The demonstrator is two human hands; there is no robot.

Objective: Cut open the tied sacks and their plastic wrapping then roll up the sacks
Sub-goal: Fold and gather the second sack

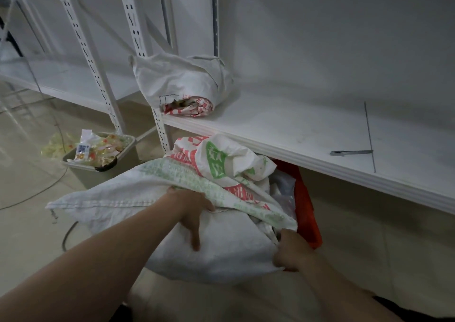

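Left hand grips a fold of the sack, thumb splayed to pin it; right hand clenched on the bunched end, keeping cloth taut for rolling, I reckon. Sack sits on floor against red crate; cutter parked on shelf

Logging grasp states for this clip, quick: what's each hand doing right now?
Left hand: holding the sack, fingers under a fold, thumb on top.
Right hand: closed, gripping bunched cloth of the same sack.
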